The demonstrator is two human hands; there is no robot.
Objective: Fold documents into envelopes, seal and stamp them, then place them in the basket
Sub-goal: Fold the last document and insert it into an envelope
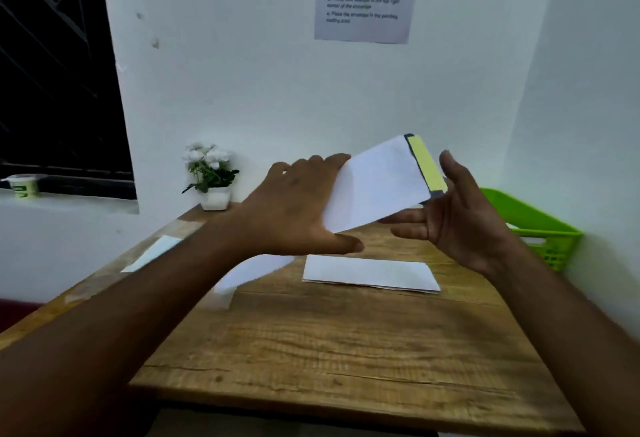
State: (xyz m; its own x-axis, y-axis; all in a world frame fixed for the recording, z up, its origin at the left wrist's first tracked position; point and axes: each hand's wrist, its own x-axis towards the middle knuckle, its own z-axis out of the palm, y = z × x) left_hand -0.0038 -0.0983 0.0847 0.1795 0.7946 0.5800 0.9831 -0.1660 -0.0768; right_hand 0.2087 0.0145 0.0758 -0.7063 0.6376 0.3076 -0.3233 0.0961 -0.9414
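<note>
You are at the stuffing step, by my reading. The envelope is up in the air above the bench, tilted, with its yellow adhesive strip at the end toward your right. The folded document lies flat on the bench just below it, not yet inside.

Your left hand grips the envelope's left end, fingers curled over the far edge and the thumb pressed under the near one. Your right hand is spread wide at the strip end and holds nothing. Its fingers reach under the envelope's lower corner and seem to touch it, though I cannot tell for certain, and the thumb stands up just beside the strip.

The next move likely calls for your right hand to open the envelope's mouth, or to go down for the folded document, while the left steadies the envelope. The yellow looks to me like backing over the glue, so sealing comes later. The green basket sits at the bench's right side, well apart from the envelope
</note>
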